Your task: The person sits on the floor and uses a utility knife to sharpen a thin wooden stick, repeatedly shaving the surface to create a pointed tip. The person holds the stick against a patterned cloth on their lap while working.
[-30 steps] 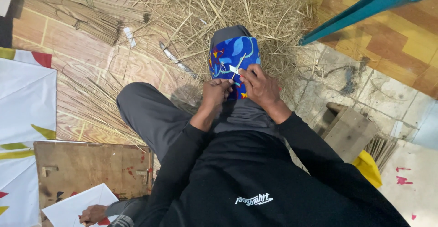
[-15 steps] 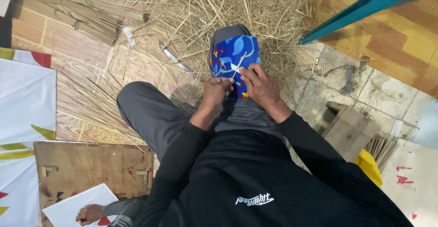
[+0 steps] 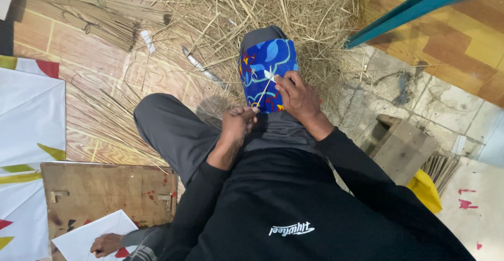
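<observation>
I sit with one knee raised, and a blue patterned cloth [image 3: 268, 64] is wrapped over it. My left hand [image 3: 236, 128] pinches the near end of a thin pale stick [image 3: 264, 89] that lies slanted across the cloth. My right hand [image 3: 297, 97] grips the stick's upper part and presses it against the cloth, fingers curled. Whether it also holds a blade is hidden by the fingers. Both hands are close together above my grey trouser leg [image 3: 173, 129].
A heap of straw-like shavings [image 3: 252, 9] lies ahead, with bundles of thin sticks [image 3: 79, 14] at the left. White kites [image 3: 29, 119] lie far left, beside a wooden board [image 3: 105, 187]. Another hand [image 3: 105, 244] rests on white paper. A teal chair leg [image 3: 409, 9] and a wooden block [image 3: 404, 145] are at the right.
My left hand has drawn back toward my body, exposing more of the stick between the two hands. My right hand stays on the cloth.
</observation>
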